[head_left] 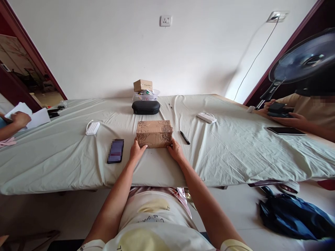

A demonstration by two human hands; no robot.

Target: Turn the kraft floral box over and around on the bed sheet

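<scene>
A brown cardboard box (154, 136) with dark scribbled flower-like drawings near its corners rests on the cloth-covered table in front of me. My left hand (137, 150) grips its left side, with the thumb along the lower front edge. On the opposite side my right hand (175, 149) holds it the same way, thumb on the front. The fingers behind the box's sides are partly hidden. Just right of the box lies a black marker (184, 137). A phone (115, 151) lies to the left of my left hand.
Behind the box sit a black case (146, 107) and a plastic basket (154, 94) with a smaller carton (142, 85) on top. White power banks (92, 128) lie left and right. One person's hand (21, 119) holds paper; another person (311, 111) sits right, near a fan (306, 57).
</scene>
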